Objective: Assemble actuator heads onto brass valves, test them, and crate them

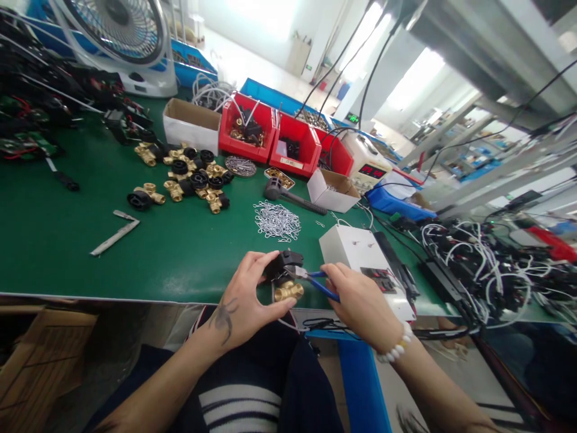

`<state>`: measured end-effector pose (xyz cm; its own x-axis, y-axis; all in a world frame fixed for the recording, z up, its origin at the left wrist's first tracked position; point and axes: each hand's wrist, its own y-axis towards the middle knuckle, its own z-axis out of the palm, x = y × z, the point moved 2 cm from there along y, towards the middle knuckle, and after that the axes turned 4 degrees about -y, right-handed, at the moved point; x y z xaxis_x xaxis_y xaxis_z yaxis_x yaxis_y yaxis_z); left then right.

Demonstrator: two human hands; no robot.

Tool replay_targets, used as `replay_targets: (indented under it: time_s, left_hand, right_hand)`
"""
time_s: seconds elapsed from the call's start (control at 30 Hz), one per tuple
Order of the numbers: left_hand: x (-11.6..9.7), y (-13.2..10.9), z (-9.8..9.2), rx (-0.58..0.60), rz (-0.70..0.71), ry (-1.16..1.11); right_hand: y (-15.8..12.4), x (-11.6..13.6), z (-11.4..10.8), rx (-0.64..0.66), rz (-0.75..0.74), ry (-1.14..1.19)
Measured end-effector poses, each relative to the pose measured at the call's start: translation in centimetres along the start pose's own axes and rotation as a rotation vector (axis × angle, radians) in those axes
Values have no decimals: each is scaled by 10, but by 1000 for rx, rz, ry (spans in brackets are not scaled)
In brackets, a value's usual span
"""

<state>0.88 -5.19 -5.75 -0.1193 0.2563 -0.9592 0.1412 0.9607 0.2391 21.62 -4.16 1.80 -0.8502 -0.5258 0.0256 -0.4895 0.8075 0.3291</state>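
Note:
My left hand [246, 300] is closed around a brass valve with a black top [285, 278], held just over the near edge of the green table [180, 252]. My right hand [360, 304] grips blue-handled pliers [315, 279], whose jaws touch the valve's black part. A pile of small silver wire clips [276, 221] lies on the mat just beyond my hands. Further back left sits a heap of similar brass and black valves [192, 177].
A white box with a red switch [365, 258] stands right of my hands. Red bins [270, 135], cardboard boxes [189, 123], a black mallet [293, 195], a metal strip [115, 234], a fan [121, 36] and tangled cables [487, 264] surround the mat.

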Motion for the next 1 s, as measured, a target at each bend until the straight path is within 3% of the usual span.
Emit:
replay_targets:
  time_s: [0.03,0.07,0.17,0.23,0.27,0.37,0.4,0.43,0.53,0.57,0.6,0.7,0.73,0.77,0.87,0.9,0.93,1.0]
  left_hand:
    - [0,0,0,4,1,1]
    - [0,1,0,8,3,-1]
    - [1,0,-1,16,17,-11]
    - [1,0,-1,20,26,-12]
    - [1,0,-1,21,29,-9]
    - [1,1,-1,22,33,4]
    - [1,1,-1,26,32,5]
    - [1,1,-1,30,33,3]
    - [1,2,-1,39,31,-11]
    - [1,2,-1,39,31,-13]
    - [1,3,-1,38,31,-16]
    - [1,3,-1,43,27,-15]
    - [1,3,-1,46,26,-13]
    - [1,3,-1,49,25,-12]
    - [1,3,-1,53,30,-16]
    - [1,3,-1,51,32,-16]
    - [0,3,-1,49,35,-14]
    - [0,3,-2,45,39,-10]
  right_hand:
    - [1,0,1,63,-28,-14]
    - [2,-1,-1,41,-18,0]
    - [0,-5,-8,-297,120,102]
    - [-3,-3,-7,-432,152,110]
    - [-3,0,-5,-406,125,102]
    - [0,8,0,-94,10,68]
    - [1,9,-1,-42,19,69]
    - [1,8,-3,-61,58,79]
    - [-2,3,-11,-404,220,127]
    - [-3,2,-10,-424,213,110]
    - [-3,1,-8,-351,173,71]
    - [0,2,0,62,11,-60]
    - [1,2,-1,93,5,-63]
    - [2,1,-3,30,25,-40]
    - [1,-1,-10,-319,132,40]
    - [0,-1,-10,-356,134,41]
    - [1,0,-8,-325,113,24]
    - [3,3,-3,-111,20,-34]
